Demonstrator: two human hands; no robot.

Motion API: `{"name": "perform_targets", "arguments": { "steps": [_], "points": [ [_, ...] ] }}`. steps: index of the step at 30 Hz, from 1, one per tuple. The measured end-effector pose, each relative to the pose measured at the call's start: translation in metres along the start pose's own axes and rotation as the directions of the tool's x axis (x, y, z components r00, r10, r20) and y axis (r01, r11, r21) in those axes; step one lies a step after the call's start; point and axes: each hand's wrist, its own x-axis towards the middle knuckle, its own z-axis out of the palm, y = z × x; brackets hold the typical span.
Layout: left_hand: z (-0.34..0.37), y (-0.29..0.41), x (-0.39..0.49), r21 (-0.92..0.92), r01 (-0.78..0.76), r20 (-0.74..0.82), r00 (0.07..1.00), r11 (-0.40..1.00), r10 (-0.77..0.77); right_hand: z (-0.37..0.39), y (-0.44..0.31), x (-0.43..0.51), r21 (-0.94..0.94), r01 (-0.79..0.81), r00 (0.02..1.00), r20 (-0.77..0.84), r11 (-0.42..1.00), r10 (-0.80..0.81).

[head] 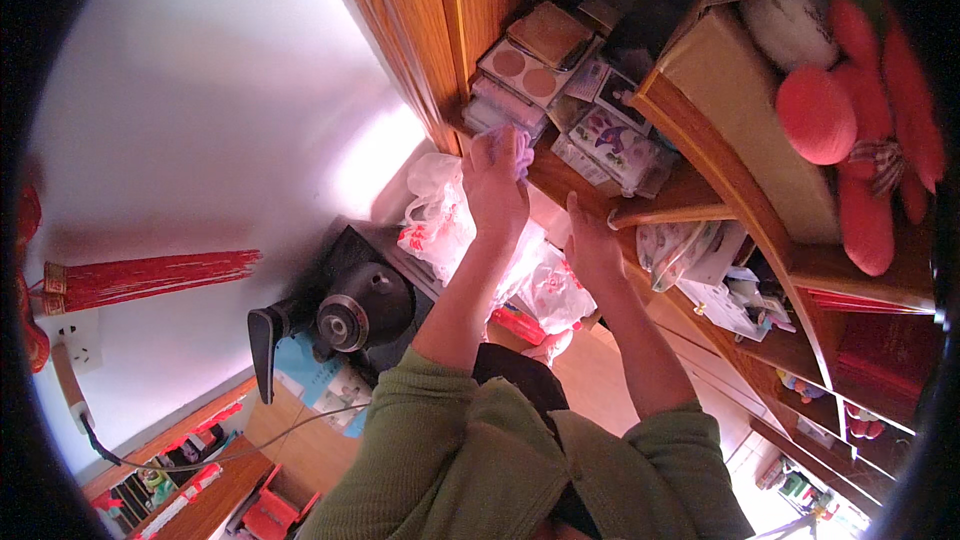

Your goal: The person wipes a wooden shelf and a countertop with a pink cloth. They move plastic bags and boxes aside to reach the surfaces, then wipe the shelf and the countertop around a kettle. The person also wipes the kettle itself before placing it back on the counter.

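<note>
My left hand [496,184] grips a crumpled purple cloth [523,155] at the front edge of a wooden shelf [559,181]. Just beyond the cloth lies a stack of clear plastic cases [506,109], topped by a palette with two round pans [525,73] and a brown square compact [550,34]. My right hand [596,247] is empty, its fingers apart, close to the same shelf edge; whether it touches the wood is unclear. Near it on the shelf sit a patterned packet [611,139] and a dark picture card [622,99].
White plastic bags with red print [551,285] hang below my hands. A black round-bodied appliance [367,307] stands at the left, its cable [300,427] running to a wall socket. Right, a curved shelf panel [720,142] separates a cardboard box [750,105] and a red plush toy [862,127].
</note>
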Motion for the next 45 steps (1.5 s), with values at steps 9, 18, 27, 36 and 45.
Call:
{"name": "perform_targets", "arguments": {
  "steps": [9, 18, 27, 36, 45],
  "points": [
    [-0.013, 0.028, 0.026, 0.111, -0.137, -0.109, 0.983, 0.984, 0.149, 0.006, 0.005, -0.002, -0.033, 0.026, 0.999, -0.023, 0.999, -0.026],
    [-0.037, 0.034, 0.072, 0.126, -0.232, -0.136, 0.959, 0.965, 0.248, 0.002, 0.006, -0.001, -0.06, -0.001, 1.0, 0.007, 0.998, 0.002],
    [-0.022, 0.046, -0.038, -0.423, 0.049, 0.425, 0.893, 0.905, 0.15, -0.044, -0.021, -0.002, 0.851, -0.283, 0.932, 0.354, -0.442, 0.085],
    [-0.009, 0.036, 0.124, 0.107, -0.223, 0.065, 0.974, 0.969, 0.217, -0.039, -0.02, -0.01, 0.638, -0.033, 0.994, -0.06, 0.769, 0.092],
    [0.037, 0.045, 0.138, 0.441, -0.178, 0.055, 0.984, 0.88, 0.171, -0.027, -0.002, 0.013, 0.495, 0.048, 0.985, -0.166, 0.867, 0.041]
  ]
}}
